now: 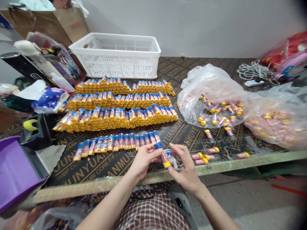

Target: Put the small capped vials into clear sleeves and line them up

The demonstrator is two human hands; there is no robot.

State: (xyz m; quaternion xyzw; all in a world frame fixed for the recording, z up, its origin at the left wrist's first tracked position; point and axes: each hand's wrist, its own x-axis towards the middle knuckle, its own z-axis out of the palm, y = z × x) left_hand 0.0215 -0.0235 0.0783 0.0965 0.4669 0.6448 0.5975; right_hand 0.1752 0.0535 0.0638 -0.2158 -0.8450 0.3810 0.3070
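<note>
Near the table's front edge, my left hand [146, 159] pinches a small tube [164, 156] between thumb and fingers. The tube has a blue wrapper end at the top, a pink middle and a yellow cap at the bottom. On its other side is my right hand [184, 166], fingers curved and apart, thumb close to the yellow cap; whether it touches is unclear. Small clear and blue wrapper pieces [172, 158] lie between the hands. Behind my left hand runs a single row of wrapped tubes [110, 143]. To the right lie loose unwrapped tubes [198, 156] with yellow caps.
Stacked rows of wrapped tubes [120, 116] fill the centre-left, before a white plastic basket [120, 64]. At right, clear plastic bags [211, 80] hold many capped tubes. A purple dustpan [16, 172] is at left; a white cable [255, 72] and pink fan [292, 65] stand far right.
</note>
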